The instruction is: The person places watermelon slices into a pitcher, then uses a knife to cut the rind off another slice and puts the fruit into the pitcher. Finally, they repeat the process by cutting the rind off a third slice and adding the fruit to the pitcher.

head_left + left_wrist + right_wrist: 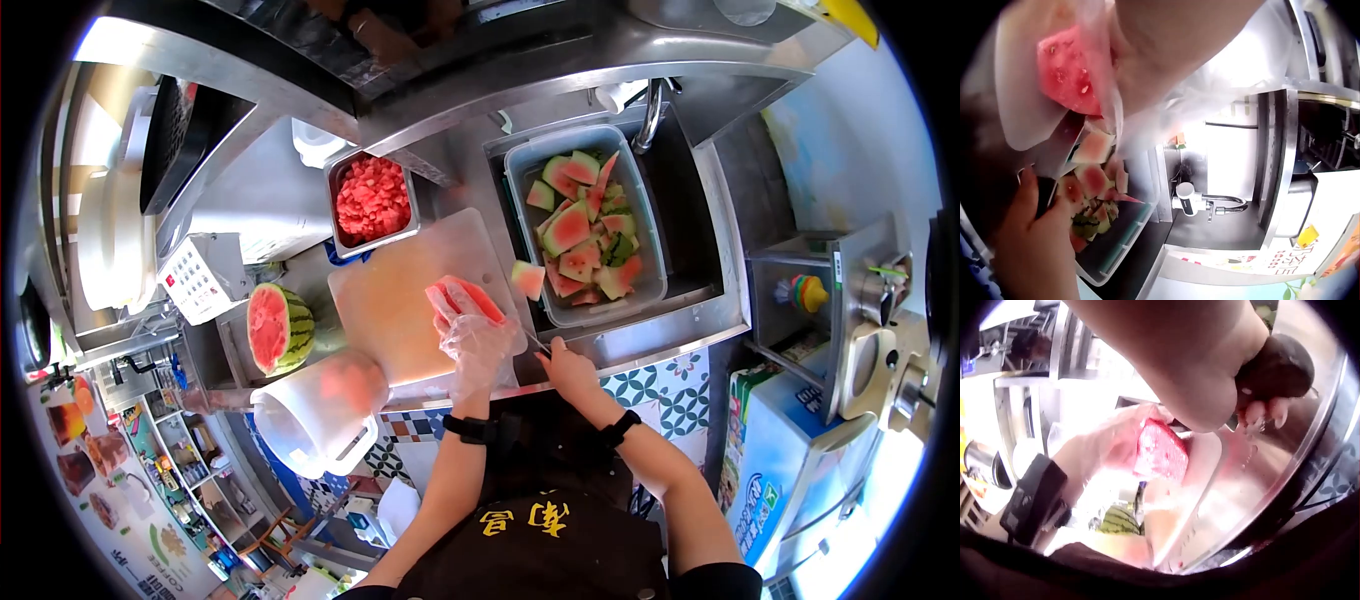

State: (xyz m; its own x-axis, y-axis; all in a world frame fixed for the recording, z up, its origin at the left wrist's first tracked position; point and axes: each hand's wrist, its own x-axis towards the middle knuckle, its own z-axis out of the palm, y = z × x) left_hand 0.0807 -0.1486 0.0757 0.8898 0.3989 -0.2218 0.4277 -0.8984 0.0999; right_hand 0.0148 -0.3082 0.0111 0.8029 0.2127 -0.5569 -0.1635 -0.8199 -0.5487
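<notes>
My left hand (pixel 472 348), in a clear plastic glove, holds a rindless chunk of red watermelon (pixel 466 298) over the right part of the cutting board (pixel 400 285). Black seeds dot the chunk's flesh (pixel 1069 75) in the left wrist view. My right hand (pixel 574 374) is bare and grips a knife by its dark handle (pixel 1277 369). The knife blade (pixel 1065 145) points toward the watermelon chunk, close below it. Between the board and the bin, a cut piece of rind (pixel 527 280) shows at the bin's near left side.
A clear plastic bin (pixel 513 190) of watermelon rinds stands in the sink (pixel 690 250), under a faucet (pixel 652 115). Behind the board is a metal pan (pixel 334 205) of diced watermelon. Left lie a cut watermelon (pixel 272 330) and a translucent pitcher (pixel 300 415) at the counter's front edge.
</notes>
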